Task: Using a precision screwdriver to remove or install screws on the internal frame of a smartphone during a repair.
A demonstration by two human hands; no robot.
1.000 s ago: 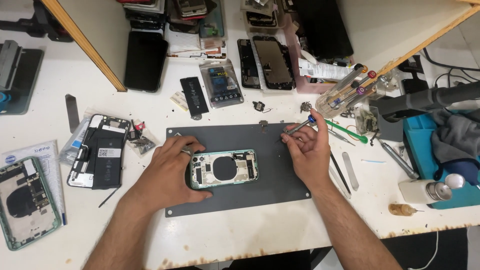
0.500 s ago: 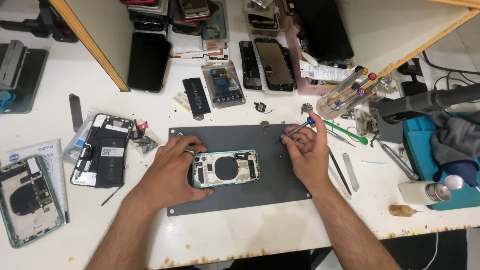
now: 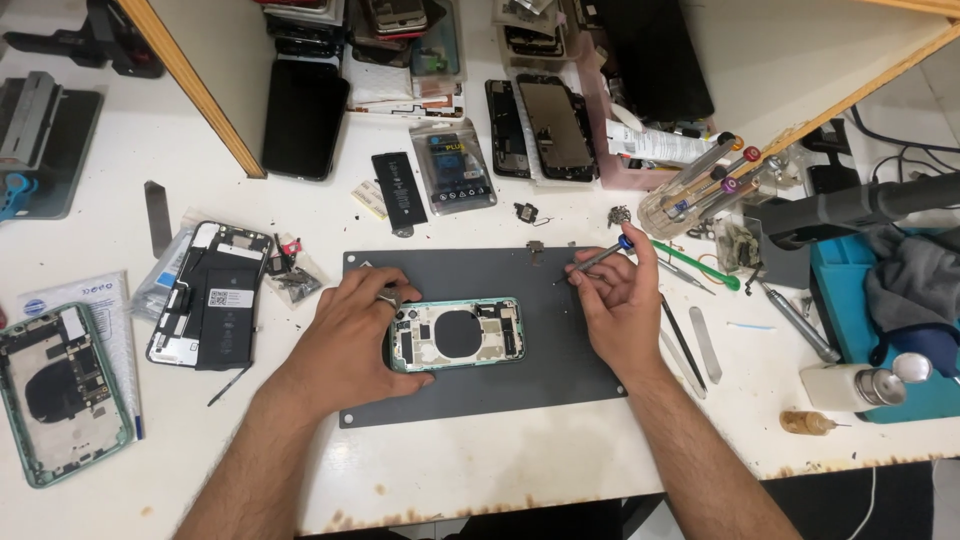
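Pinning the green phone housing point(image 3: 455, 334) on the dark mat point(image 3: 480, 400), the left hand point(image 3: 350, 335) has its grip clamped on the housing's left end. At three o'clock from it, the right hand point(image 3: 620, 300) keeps its grip closed on a small screwdriver point(image 3: 600, 256), tip pointing toward nine o'clock.

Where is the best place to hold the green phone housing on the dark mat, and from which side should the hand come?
Grip the green phone housing by its long outer edges, probably coming from its free right end. It lies flat and open side up on the dark mat, so the exposed inside should stay untouched. The left hand already covers its left end.
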